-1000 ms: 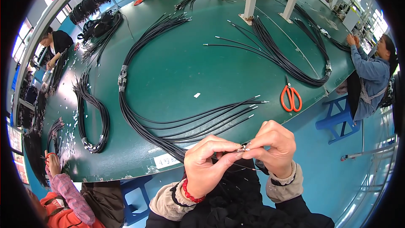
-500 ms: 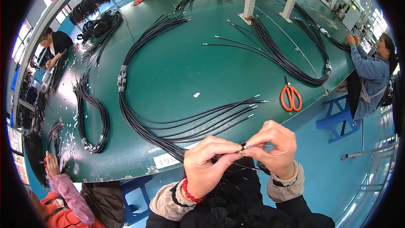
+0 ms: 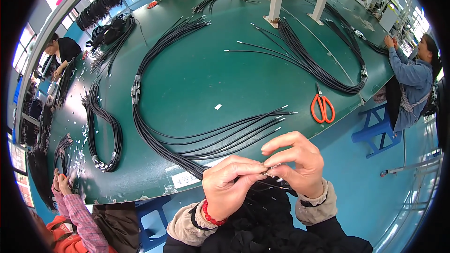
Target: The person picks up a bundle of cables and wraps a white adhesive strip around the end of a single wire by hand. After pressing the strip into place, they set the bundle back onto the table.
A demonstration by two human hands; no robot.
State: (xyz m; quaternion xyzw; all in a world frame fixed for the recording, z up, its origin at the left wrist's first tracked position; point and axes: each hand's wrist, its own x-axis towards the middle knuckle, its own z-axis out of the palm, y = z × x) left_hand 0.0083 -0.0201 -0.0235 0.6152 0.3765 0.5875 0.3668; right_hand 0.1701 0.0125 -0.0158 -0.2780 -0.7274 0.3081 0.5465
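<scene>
In front of my body, my left hand (image 3: 233,180) pinches the end of a thin black cable between thumb and fingers. My right hand (image 3: 298,165) meets it there, thumb and a finger closed on the small pale tip, its index finger lifted. Fingers hide most of the tip. Left of my hands curves a bundle of black cables (image 3: 136,117), wrapped with clear tape, its loose ends with light tips fanned toward me. Scissors with orange handles (image 3: 322,108) lie near the table edge, beyond my right hand.
The green table (image 3: 197,84) also bears another black cable bundle (image 3: 304,61) at the right and a looped one (image 3: 117,136) at the left. White posts (image 3: 276,0) rise from its far side. Co-workers sit around it; a blue stool (image 3: 373,129) stands at the right.
My right index finger has lifted off the cable tip and the right hand has tilted slightly. My left hand has barely moved. At lower left, a co-worker's hands have come together.
</scene>
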